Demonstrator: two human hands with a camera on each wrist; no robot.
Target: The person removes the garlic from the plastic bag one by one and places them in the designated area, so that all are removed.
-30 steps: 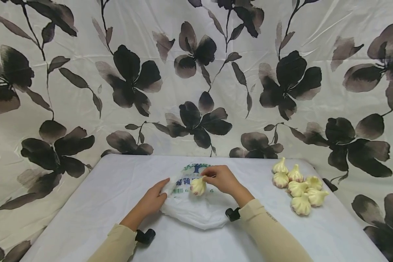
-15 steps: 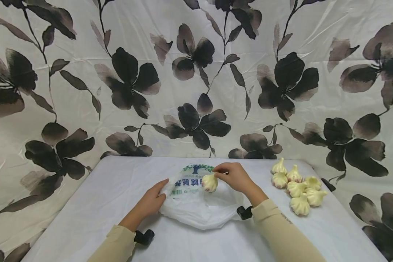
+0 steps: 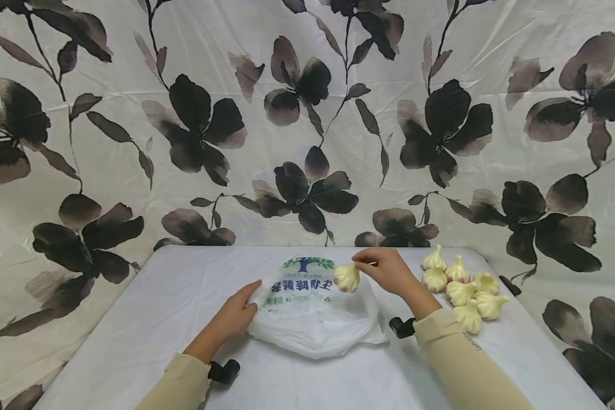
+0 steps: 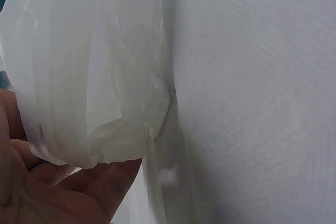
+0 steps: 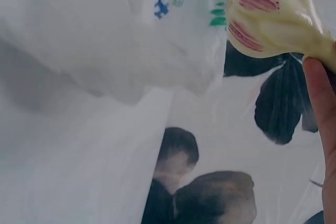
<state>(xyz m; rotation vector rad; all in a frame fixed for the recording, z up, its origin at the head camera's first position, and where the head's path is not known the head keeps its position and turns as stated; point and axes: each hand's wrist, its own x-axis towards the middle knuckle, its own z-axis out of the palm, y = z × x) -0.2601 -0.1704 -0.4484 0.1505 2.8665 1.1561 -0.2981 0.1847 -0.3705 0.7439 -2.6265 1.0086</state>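
A white plastic bag (image 3: 312, 327) with green and blue print lies in the middle of the table. My left hand (image 3: 234, 313) holds its left edge; in the left wrist view the fingers (image 4: 113, 184) pass behind the thin film. By its stem, my right hand (image 3: 386, 270) pinches a garlic bulb (image 3: 347, 278) over the bag's right part. The right wrist view shows this bulb's purple-streaked skin (image 5: 268, 17) close up, with a finger (image 5: 320, 98) against the stem. Most of the right hand lies outside that view.
Several more garlic bulbs (image 3: 461, 293) lie grouped at the table's right side, beyond the right forearm. The table (image 3: 179, 285) has a white cover. Behind its far edge hangs a floral curtain (image 3: 369, 171).
My right hand has moved right with the garlic bulb, from the bag's middle to its right part. The left hand stays at the bag's left edge.
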